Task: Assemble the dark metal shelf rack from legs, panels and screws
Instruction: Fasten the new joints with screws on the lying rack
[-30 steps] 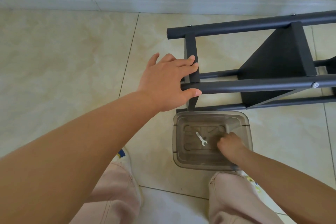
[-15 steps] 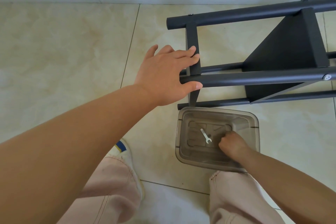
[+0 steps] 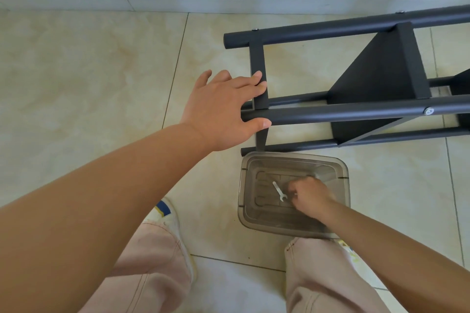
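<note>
The dark metal shelf rack (image 3: 376,84) lies on its side on the tiled floor, with tube legs, flat panels and a silver screw head (image 3: 429,110) showing. My left hand (image 3: 223,109) holds its near end: fingers lie over the end panel's edge (image 3: 257,58), and the thumb is under the upper front leg (image 3: 343,113). My right hand (image 3: 311,195) reaches into a clear plastic bin (image 3: 245,185), fingers curled down onto its floor beside a small silver wrench (image 3: 278,190). What the fingertips hold is hidden.
The bin stands against the rack's lowest leg (image 3: 292,147), between my knees and the rack. My two shoes and trouser legs fill the bottom of the view. A wall and skirting board (image 3: 178,0) run along the back. Bare tiles lie to the left.
My right hand has shifted a little left inside the bin, closer to the wrench. My left hand stays on the rack's end. The view has tilted slightly.
</note>
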